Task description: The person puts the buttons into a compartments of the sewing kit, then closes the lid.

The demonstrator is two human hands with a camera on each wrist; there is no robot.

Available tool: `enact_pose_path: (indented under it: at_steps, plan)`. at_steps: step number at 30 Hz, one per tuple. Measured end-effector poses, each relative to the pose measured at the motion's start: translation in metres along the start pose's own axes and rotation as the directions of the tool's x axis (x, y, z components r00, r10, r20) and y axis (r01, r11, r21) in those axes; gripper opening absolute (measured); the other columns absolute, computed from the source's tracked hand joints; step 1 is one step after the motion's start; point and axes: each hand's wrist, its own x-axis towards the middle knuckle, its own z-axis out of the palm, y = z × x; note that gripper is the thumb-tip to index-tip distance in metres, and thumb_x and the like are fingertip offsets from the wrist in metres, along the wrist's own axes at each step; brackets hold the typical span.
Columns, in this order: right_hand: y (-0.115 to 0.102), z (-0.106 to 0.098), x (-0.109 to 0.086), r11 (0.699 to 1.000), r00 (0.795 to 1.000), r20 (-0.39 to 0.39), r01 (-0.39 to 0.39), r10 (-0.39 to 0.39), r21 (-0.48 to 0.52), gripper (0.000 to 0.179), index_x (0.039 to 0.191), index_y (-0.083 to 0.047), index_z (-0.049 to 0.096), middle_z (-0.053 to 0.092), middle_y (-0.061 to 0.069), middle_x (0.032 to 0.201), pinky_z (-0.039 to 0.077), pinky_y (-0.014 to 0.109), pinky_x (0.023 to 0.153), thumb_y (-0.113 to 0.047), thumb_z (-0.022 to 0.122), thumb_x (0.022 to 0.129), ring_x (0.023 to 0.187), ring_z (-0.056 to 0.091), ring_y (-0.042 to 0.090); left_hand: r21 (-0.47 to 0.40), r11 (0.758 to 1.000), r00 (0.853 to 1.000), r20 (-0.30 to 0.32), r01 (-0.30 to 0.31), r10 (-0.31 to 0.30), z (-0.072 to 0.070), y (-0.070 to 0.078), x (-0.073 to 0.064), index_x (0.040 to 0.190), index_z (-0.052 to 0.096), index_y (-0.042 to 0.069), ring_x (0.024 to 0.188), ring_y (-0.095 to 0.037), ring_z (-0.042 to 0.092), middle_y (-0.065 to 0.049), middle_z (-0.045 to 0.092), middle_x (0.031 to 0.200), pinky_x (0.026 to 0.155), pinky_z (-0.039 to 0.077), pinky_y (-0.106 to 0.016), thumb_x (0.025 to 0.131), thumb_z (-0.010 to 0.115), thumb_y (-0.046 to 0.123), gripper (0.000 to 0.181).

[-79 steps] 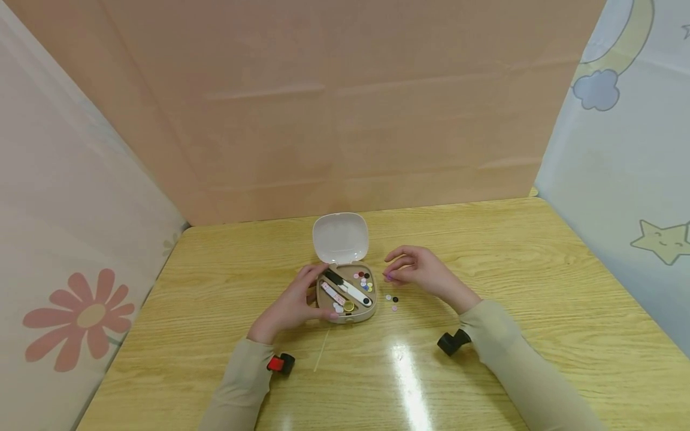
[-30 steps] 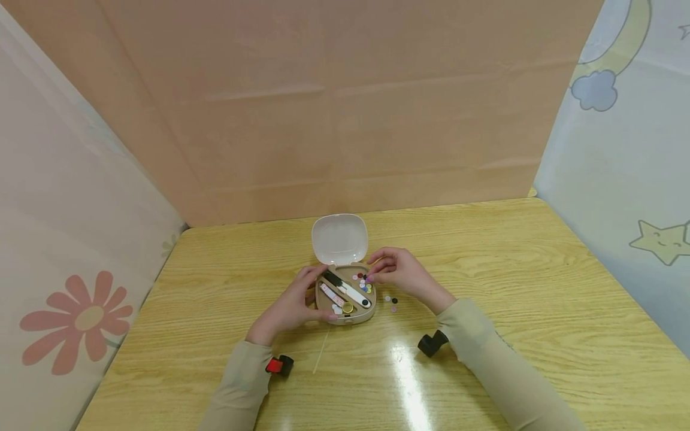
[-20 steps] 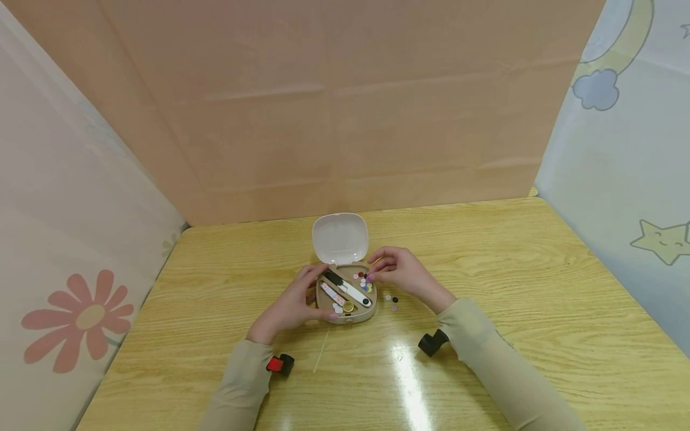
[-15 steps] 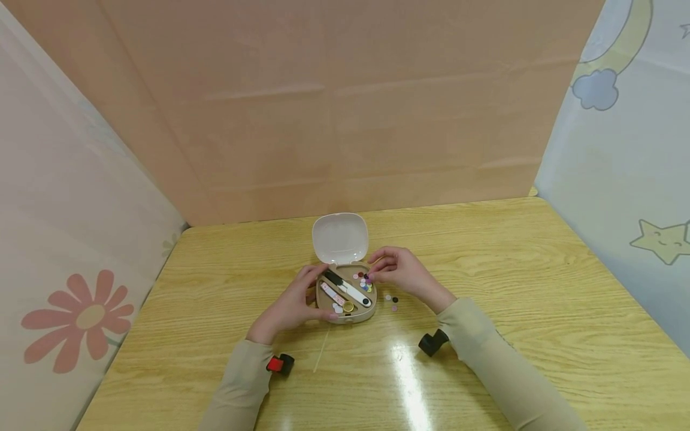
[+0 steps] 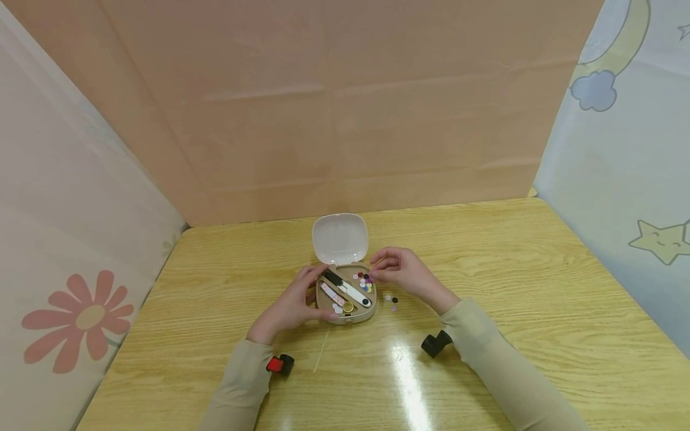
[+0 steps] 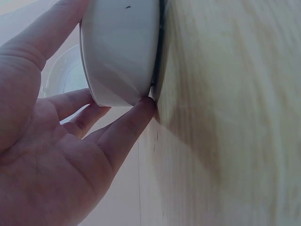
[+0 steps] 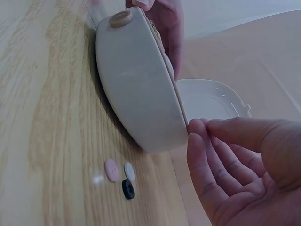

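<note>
A white sewing box [image 5: 353, 319] stands on the table with its lid [image 5: 340, 238] raised behind it. My left hand [image 5: 291, 302] grips its left side, thumb at the front and fingers at the back; in the left wrist view the fingers touch its wall. In the right compartment lie several colourful buttons [image 5: 363, 282], with a purple button [image 5: 369, 280] among them. My right hand [image 5: 405, 275] hovers at the right rim, thumb and fingertips close together with nothing visible between them. Beside the box on the table lie a pink button [image 7: 111, 170], a white button [image 7: 129, 171] and a black button [image 7: 128, 189].
Across the box's middle lies a black-and-white tool [image 5: 353, 293]. The left compartment holds a pink-printed strip [image 5: 331, 294], a gold round piece [image 5: 348, 307] and small white pieces [image 5: 337, 308]. A thin pale line [image 5: 321, 351] runs on the table in front.
My right hand has moved left from the table to the box with the purple button and let it go among the others, then drawn back slightly. My left hand has stayed on the box.
</note>
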Motion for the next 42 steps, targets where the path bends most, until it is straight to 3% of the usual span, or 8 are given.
enact_pose_path:
  at_steps: [5,12,16,34,39,42]
  plan:
    - [-0.001,-0.002,-0.004,0.999,1.0,0.002,-0.011,0.011,0.038,0.028,0.115,0.012,0.055,0.065,0.024,0.1,0.055,0.044,0.083,0.004,0.064,0.089,0.09,0.067,0.031,-0.01,1.0,1.0,-0.001,0.003,-0.003,0.001,0.002,0.0,0.149,0.031,0.013,0.13,-0.032,0.036,-0.009,0.037,0.135,0.102,0.041,-0.047,0.069,0.087,0.013,0.098]
    - [-0.001,-0.005,-0.011,1.0,1.0,-0.021,-0.013,0.013,-0.025,0.031,0.117,0.012,0.054,0.066,0.019,0.1,0.056,0.041,0.082,0.001,0.064,0.089,0.093,0.066,0.032,-0.038,0.999,1.0,0.017,0.007,-0.007,-0.003,0.029,-0.008,0.148,0.029,0.001,0.131,-0.038,0.035,-0.019,0.036,0.135,0.103,0.039,-0.05,0.071,0.084,0.006,0.095]
    - [0.001,-0.01,-0.016,1.0,1.0,-0.017,-0.016,0.016,-0.014,0.031,0.118,0.012,0.053,0.065,0.02,0.102,0.055,0.043,0.084,0.001,0.062,0.091,0.095,0.065,0.034,-0.036,0.999,1.0,0.019,0.005,-0.004,-0.004,0.034,-0.01,0.148,0.03,0.001,0.13,-0.038,0.036,-0.018,0.036,0.134,0.103,0.039,-0.05,0.072,0.084,0.007,0.093]
    - [0.011,-0.026,-0.029,1.0,1.0,-0.004,-0.03,0.03,0.011,0.029,0.119,0.017,0.05,0.063,0.026,0.103,0.054,0.041,0.085,0.005,0.057,0.093,0.098,0.063,0.036,-0.033,0.999,1.0,0.017,-0.001,0.002,-0.004,0.032,-0.01,0.148,0.03,0.002,0.131,-0.038,0.035,-0.018,0.036,0.134,0.103,0.039,-0.049,0.072,0.084,0.006,0.093]
    - [0.013,-0.029,-0.032,0.998,1.0,-0.008,-0.019,0.019,-0.065,0.029,0.116,0.015,0.053,0.065,0.022,0.101,0.055,0.034,0.083,0.002,0.061,0.091,0.097,0.064,0.036,-0.023,1.0,1.0,0.022,0.003,-0.002,-0.004,0.031,-0.009,0.148,0.029,0.002,0.131,-0.038,0.035,-0.018,0.036,0.134,0.102,0.04,-0.049,0.072,0.084,0.006,0.094]
    - [0.013,-0.03,-0.033,0.991,1.0,-0.009,-0.009,0.008,-0.135,0.028,0.114,0.013,0.055,0.067,0.019,0.1,0.056,0.028,0.079,0.0,0.063,0.091,0.094,0.065,0.033,-0.022,1.0,1.0,0.021,0.0,0.001,-0.002,0.022,-0.006,0.149,0.029,0.003,0.131,-0.037,0.035,-0.018,0.035,0.134,0.102,0.04,-0.049,0.072,0.084,0.007,0.095]
